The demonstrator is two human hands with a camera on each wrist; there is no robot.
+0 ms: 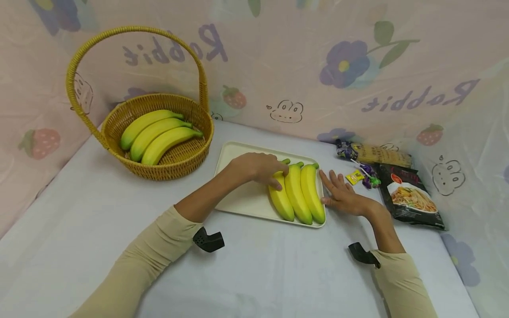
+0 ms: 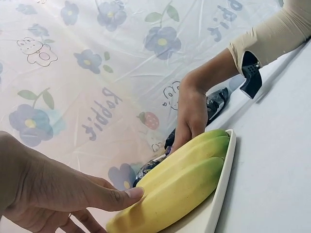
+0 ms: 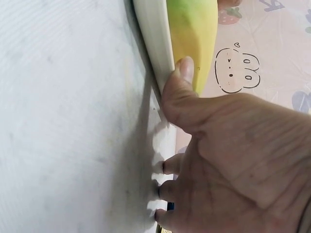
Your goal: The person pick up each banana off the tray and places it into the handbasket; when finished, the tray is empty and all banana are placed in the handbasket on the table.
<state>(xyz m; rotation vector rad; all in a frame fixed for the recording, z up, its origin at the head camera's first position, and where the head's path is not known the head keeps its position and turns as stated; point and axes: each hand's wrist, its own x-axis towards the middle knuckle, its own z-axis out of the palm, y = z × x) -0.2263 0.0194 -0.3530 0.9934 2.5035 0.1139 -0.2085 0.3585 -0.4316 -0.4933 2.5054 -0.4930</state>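
Observation:
Three yellow bananas [image 1: 304, 193] with greenish ends lie side by side at the right end of a cream tray [image 1: 242, 198]. My left hand [image 1: 262, 169] reaches over the leftmost banana [image 1: 283, 204], its thumb on one side and a finger across the top end. In the left wrist view its thumb presses against the banana [image 2: 170, 196]; the other fingertips are partly hidden. Fingers spread, my right hand [image 1: 342, 194] rests at the tray's right edge. The right wrist view shows its thumb against the tray rim [image 3: 158, 43], beside a banana [image 3: 192, 36].
A wicker basket [image 1: 171, 171] with a tall handle holds three more bananas [image 1: 159, 137] at the back left. At the right lie a noodle packet [image 1: 413, 194], a long package [image 1: 374, 153], a yellow candy [image 1: 355, 177] and lollipops [image 1: 370, 176]. A printed curtain [image 1: 254, 57] backs the table.

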